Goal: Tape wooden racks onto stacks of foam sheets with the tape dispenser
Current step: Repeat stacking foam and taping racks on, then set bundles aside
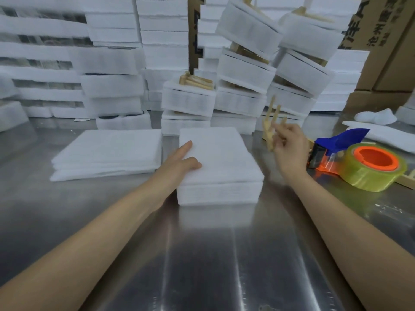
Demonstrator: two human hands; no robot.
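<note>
a stack of foam sheets (222, 167) was set mid-worktop (202, 254). the left hand (179, 161) was laid flat on its left edge, fingers straight. a blurred wooden rack (267, 133) was held upright in the curled fingers of the right hand (290, 149), just right of the stack. the tape dispenser (359, 163) was seen further right on the worktop.

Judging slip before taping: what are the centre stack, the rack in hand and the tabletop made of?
Foam stack: soft white foam sheets, matte, layered edges. Wooden rack: pale bare wood, likely unfinished. Table: probably stainless steel, brushed, mirrors the stack.
</note>
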